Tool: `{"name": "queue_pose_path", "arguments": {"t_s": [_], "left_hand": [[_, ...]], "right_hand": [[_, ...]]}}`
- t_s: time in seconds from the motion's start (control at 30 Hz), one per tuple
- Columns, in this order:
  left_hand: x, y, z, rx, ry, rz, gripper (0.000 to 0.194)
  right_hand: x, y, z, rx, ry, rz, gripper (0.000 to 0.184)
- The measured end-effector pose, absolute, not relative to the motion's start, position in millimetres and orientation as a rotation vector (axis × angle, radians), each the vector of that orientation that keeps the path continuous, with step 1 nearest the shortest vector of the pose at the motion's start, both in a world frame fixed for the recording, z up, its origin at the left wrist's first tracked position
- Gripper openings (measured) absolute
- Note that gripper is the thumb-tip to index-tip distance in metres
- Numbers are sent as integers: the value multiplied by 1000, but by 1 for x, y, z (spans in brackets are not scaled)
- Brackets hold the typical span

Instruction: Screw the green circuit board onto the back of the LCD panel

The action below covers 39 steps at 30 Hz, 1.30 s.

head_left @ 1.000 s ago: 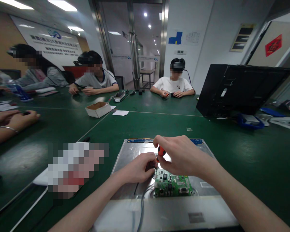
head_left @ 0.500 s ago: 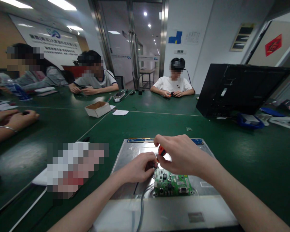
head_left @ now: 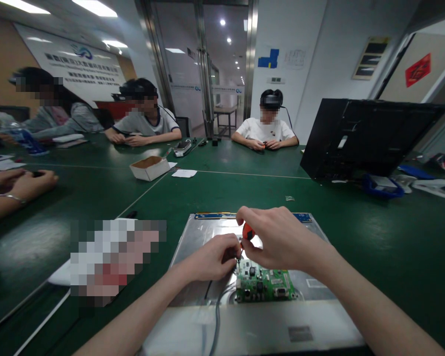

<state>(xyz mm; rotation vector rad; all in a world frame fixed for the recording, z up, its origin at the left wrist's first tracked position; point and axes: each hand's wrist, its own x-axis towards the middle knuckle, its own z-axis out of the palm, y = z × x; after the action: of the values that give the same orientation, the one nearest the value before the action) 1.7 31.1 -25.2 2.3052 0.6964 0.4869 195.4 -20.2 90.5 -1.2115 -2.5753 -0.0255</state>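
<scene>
A green circuit board (head_left: 265,286) lies on the metal back of a flat display panel (head_left: 193,314) in front of me. My right hand (head_left: 276,237) is closed round the orange-and-black handle of a screwdriver (head_left: 248,231), whose shaft points down at the board's upper left corner. Beside that corner, my left hand (head_left: 220,254) has its fingers pinched together close to the screwdriver's tip; what they hold, if anything, is hidden. A grey cable (head_left: 217,321) runs from the board's left side toward me.
A black monitor (head_left: 363,138) stands at the right, near a blue tray (head_left: 383,187). An open cardboard box (head_left: 150,169) and white paper (head_left: 184,173) lie farther off. Left of the panel is a blurred packet (head_left: 114,262). Several people sit round the green table (head_left: 244,193).
Both hands and the screwdriver stay in nearly the same place over the board's corner. The orange handle looks slightly turned in my right hand. The view has shifted very slightly.
</scene>
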Motion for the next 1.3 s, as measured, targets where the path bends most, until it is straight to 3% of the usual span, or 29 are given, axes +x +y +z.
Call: {"name": "queue_pose_path", "arguments": {"t_s": [0.3,0.43,0.77,0.9,1.1,1.2,1.3], "left_hand": [[2,27,-19,2326,759,494,12],[2,28,-22,2315,749,473,14],[2,29,-20,2323,756,459,13],[1,30,-22,2296,736,437,14],[1,30,-21,2335,726,468,16],[1,29,-18,2377,719,490,17],[2,29,-16,2350,722,472,17]], "right_hand": [[196,-18,91,-1252,-2570,-23,10],[195,-20,91,-1204,-2569,-21,18],[194,-18,92,-1221,-2582,-32,9],[193,-20,91,-1240,-2557,3,18],[195,-20,92,-1195,-2580,-17,10],[195,-18,92,-1203,-2594,-10,20],[194,-18,92,-1230,-2594,-16,16]]}}
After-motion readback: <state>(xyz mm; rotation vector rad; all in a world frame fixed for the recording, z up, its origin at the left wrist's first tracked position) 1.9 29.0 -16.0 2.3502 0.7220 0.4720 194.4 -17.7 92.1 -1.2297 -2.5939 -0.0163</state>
